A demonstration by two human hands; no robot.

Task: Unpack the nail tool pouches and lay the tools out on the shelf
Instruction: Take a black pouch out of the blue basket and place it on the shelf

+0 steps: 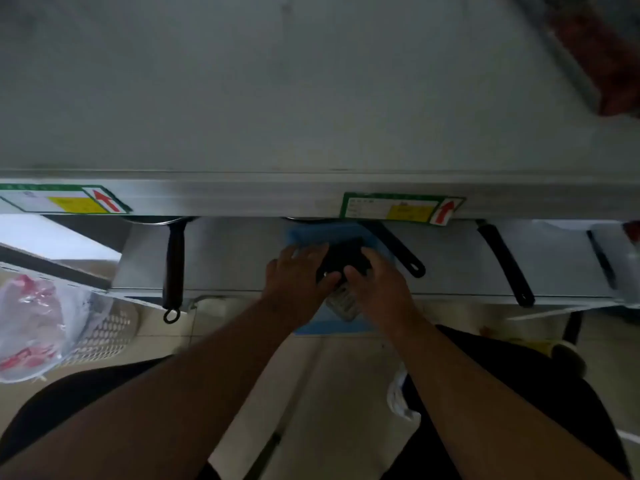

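A black pouch [341,258] sits on a blue cloth [318,233] spread over the lower shelf [225,258]. My left hand [298,275] grips the pouch's left side. My right hand [375,285] holds its right side, thumb on top. Below the pouch, between my hands, a greyish patterned item [343,304] sticks out; what it is cannot be told. The image is dim and blurred.
A wide grey upper shelf [311,98] overhangs, with two labelled price tags [401,207] on its front edge. Black pan handles [173,268] [505,265] hang over the lower shelf's edge. A perforated basket with plastic bags [52,323] stands at the left on the tiled floor.
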